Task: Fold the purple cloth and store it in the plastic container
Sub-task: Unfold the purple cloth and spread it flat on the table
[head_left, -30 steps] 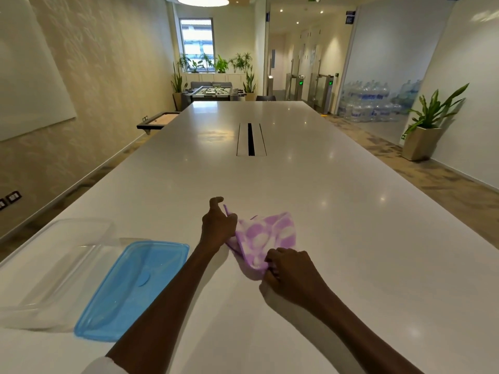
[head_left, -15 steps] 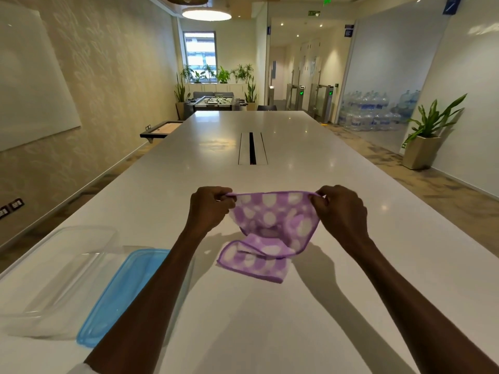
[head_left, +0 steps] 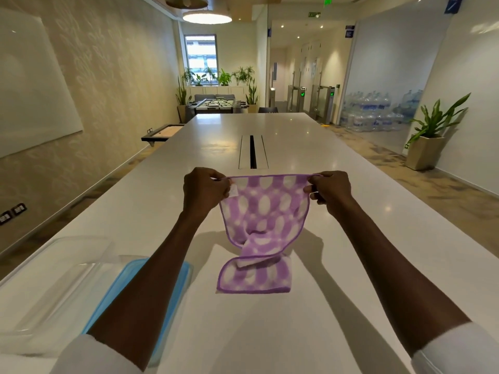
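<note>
The purple cloth (head_left: 263,211) with white spots hangs stretched between my two hands above the white table (head_left: 351,265). My left hand (head_left: 204,191) pinches its top left corner, and my right hand (head_left: 328,190) pinches its top right corner. The cloth's lower part is twisted and its bottom end rests folded on the table. A clear plastic container (head_left: 54,287) stands open at the near left. Its blue lid (head_left: 172,287) lies beside it, partly hidden under my left forearm.
A black cable slot (head_left: 252,152) runs along the table's middle, farther away. A potted plant (head_left: 429,141) stands on the floor at the right, by stacked water bottles (head_left: 378,112). A whiteboard (head_left: 29,87) hangs on the left wall.
Both hands have lifted the cloth off the table by its top corners and spread it. It now hangs higher, with only its bottom end on the table.
</note>
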Action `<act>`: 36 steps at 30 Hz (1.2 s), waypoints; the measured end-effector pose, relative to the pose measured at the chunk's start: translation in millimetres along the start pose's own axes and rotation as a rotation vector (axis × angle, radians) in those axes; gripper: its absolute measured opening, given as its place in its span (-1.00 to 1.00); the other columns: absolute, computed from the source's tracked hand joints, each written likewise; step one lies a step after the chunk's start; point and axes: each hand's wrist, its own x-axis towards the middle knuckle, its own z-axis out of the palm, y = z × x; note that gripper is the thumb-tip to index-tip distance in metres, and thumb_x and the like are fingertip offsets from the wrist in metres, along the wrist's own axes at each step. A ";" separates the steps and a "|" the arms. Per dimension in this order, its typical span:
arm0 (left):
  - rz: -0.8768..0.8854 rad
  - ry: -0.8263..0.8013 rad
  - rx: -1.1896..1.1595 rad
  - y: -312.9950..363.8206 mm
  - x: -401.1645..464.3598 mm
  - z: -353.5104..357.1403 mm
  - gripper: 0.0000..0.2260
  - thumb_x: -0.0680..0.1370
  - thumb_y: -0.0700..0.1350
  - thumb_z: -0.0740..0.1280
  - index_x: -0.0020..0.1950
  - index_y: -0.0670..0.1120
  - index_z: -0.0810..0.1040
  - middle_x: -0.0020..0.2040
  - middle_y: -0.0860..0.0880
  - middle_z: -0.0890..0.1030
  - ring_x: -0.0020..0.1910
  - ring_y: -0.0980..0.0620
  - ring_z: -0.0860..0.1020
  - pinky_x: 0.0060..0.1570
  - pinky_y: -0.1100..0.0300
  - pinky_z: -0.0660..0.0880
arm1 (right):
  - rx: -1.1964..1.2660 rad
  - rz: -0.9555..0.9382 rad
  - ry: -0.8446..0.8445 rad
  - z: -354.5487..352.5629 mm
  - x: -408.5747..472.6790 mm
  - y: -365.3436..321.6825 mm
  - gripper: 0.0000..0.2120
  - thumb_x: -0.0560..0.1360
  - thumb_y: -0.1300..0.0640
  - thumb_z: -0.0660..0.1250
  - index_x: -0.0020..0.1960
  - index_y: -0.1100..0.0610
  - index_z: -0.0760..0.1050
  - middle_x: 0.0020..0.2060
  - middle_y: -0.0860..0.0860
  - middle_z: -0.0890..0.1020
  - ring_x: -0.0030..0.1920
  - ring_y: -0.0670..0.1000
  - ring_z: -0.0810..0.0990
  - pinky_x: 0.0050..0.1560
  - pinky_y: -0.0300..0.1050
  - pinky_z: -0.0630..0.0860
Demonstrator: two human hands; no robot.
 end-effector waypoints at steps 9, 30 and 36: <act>-0.155 -0.150 -0.158 -28.4 24.3 38.1 -0.75 0.47 -0.25 0.36 0.13 -0.23 0.65 0.07 -0.22 0.68 0.07 -0.21 0.64 0.15 -0.06 0.57 | 0.125 -0.005 -0.219 40.9 31.3 18.8 -0.87 0.44 0.34 0.36 -0.11 0.13 0.58 -0.18 0.12 0.62 -0.11 0.13 0.57 -0.17 -0.05 0.53; -0.377 -0.408 0.230 -71.6 -49.4 75.6 -0.67 0.35 0.01 0.49 -0.06 -0.22 0.63 -0.15 -0.16 0.71 -0.16 -0.09 0.69 -0.08 0.11 0.63 | -0.737 -0.385 -0.600 56.6 -45.2 70.0 -0.74 0.46 -0.01 0.46 -0.26 0.17 0.60 -0.37 0.04 0.63 -0.36 0.00 0.59 -0.18 -0.04 0.58; -0.458 -0.460 0.119 -71.3 -63.7 76.2 -0.70 0.37 0.02 0.52 -0.14 -0.19 0.58 -0.25 -0.14 0.69 -0.28 -0.07 0.69 -0.15 0.09 0.66 | -0.786 -0.159 -0.633 67.4 -89.3 68.5 -0.61 0.48 -0.23 0.34 -0.15 0.12 0.63 -0.38 0.04 0.67 -0.35 0.03 0.65 -0.07 -0.07 0.64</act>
